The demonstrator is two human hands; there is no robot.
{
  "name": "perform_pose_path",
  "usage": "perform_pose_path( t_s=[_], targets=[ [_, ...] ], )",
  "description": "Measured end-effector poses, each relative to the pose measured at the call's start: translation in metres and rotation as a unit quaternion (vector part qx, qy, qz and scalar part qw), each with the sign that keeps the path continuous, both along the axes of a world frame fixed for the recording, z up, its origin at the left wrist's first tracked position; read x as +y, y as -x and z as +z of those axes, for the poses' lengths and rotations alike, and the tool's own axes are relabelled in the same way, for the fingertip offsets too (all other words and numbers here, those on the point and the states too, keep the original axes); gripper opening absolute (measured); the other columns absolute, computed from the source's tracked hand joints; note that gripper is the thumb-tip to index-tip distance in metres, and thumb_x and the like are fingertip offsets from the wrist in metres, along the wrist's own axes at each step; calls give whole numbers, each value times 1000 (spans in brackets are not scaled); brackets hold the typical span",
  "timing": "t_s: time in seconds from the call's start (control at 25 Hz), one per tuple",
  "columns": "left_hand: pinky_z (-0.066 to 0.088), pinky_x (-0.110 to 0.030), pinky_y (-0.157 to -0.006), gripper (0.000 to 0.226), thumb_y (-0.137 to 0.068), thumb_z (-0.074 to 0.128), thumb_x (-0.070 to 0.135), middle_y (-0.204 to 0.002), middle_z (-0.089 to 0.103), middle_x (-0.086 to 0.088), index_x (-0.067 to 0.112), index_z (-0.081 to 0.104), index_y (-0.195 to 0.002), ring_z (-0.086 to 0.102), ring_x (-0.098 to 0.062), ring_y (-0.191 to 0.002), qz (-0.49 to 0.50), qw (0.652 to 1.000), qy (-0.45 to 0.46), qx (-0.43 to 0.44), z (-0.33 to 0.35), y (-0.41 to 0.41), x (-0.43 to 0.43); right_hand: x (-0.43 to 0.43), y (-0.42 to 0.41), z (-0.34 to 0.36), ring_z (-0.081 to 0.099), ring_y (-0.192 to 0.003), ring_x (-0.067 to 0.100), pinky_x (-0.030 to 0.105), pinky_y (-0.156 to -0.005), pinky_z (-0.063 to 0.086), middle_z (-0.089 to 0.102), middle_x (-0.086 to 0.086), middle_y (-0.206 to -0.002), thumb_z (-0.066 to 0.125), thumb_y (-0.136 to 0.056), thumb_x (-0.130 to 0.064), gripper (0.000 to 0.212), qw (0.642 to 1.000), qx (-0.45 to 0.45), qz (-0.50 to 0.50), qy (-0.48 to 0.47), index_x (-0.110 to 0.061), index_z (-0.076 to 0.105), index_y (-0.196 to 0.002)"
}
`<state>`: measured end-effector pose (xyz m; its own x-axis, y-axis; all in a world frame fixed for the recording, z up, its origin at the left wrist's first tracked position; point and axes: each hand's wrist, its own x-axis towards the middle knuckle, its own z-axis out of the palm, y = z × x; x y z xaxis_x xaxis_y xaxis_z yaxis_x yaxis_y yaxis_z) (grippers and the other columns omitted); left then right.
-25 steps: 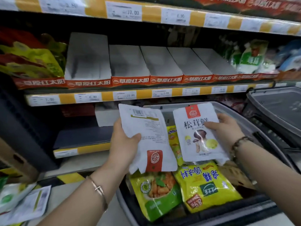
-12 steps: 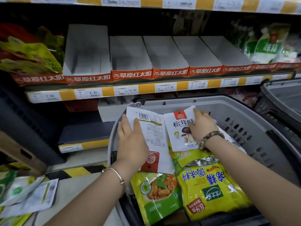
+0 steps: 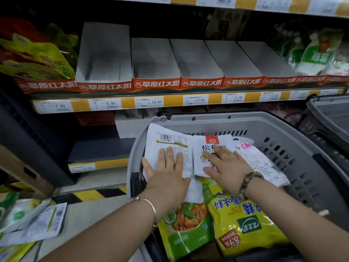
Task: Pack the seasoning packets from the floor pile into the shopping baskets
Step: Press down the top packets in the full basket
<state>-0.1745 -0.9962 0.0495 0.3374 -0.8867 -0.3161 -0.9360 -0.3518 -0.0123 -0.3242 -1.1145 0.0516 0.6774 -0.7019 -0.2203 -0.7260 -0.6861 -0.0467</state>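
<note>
Lowered since before, the barcode packet [image 3: 170, 141] and mushroom packet [image 3: 211, 146] now lie flat side by side in the basket [image 3: 283, 119]; left hand [image 3: 166, 173] and right hand [image 3: 225, 167] press them, fingers straight, gripping nothing.

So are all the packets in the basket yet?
Not yet. A yellow packet and a green packet already lie in the grey basket. The left hand presses a white barcode packet, the right hand a red-logo packet, flat on top. The floor packets lie unpacked.
</note>
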Motion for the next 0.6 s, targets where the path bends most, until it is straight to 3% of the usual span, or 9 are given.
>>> perform_pose_path(
  t_s=[0.44,0.6],
  targets=[
    [-1,-68,-109,65,-100,13,50,-151,-37,-4,24,-26,-145,-29,-31,-140,19,995,-74,68,0,1,-5,6,-2,-4,-2,-145,21,45,-116,4,0,2,-158,13,-92,-58,60,998,24,9,52,-37,1,-147],
    [9,-60,-114,69,-101,27,41,-155,-26,-7,17,-17,-149,-16,-32,-144,8,994,-32,105,14,-1,3,9,-5,5,1,-145,20,45,-116,5,2,1,-158,19,-93,-57,63,999,24,0,42,-35,-1,-148]
  ],
)
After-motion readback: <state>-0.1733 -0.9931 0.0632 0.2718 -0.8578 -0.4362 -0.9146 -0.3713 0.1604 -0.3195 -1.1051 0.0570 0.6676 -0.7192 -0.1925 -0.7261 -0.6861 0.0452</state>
